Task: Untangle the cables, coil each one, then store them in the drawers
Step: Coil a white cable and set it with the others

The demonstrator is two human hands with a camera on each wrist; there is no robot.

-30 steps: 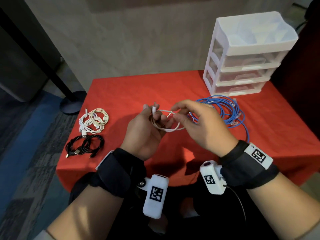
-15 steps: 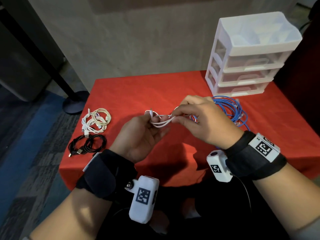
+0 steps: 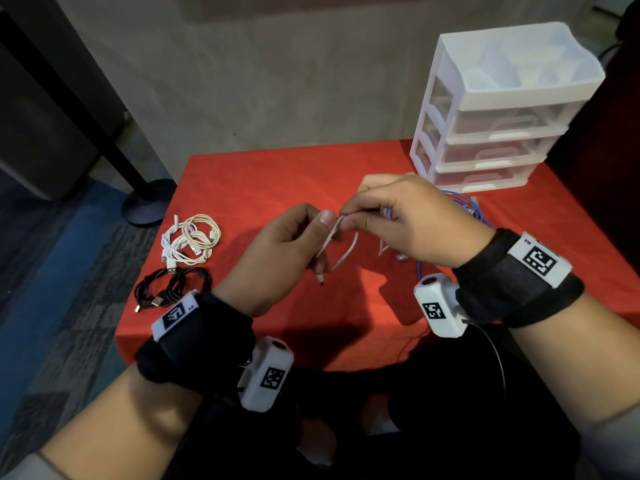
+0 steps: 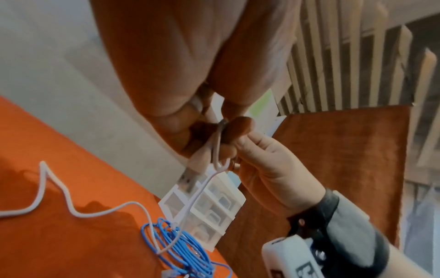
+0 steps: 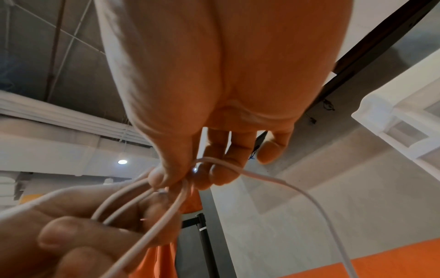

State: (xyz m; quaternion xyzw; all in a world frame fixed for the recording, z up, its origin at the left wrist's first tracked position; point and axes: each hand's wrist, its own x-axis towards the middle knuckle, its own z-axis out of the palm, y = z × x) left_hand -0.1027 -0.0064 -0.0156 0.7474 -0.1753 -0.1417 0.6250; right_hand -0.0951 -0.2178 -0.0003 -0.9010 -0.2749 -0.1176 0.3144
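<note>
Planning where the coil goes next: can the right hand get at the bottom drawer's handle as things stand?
Probably not yet: the right hand pinches the white cable together with the left hand. Otherwise the bottom drawer faces it unobstructed; the blue cable lies lower.

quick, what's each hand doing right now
Left hand: closed, pinching the white cable.
Right hand: closed, pinching the same cable.

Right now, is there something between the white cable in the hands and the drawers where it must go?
Only the blue cable, lying on the table before the drawer unit. All three drawers look closed.
</note>
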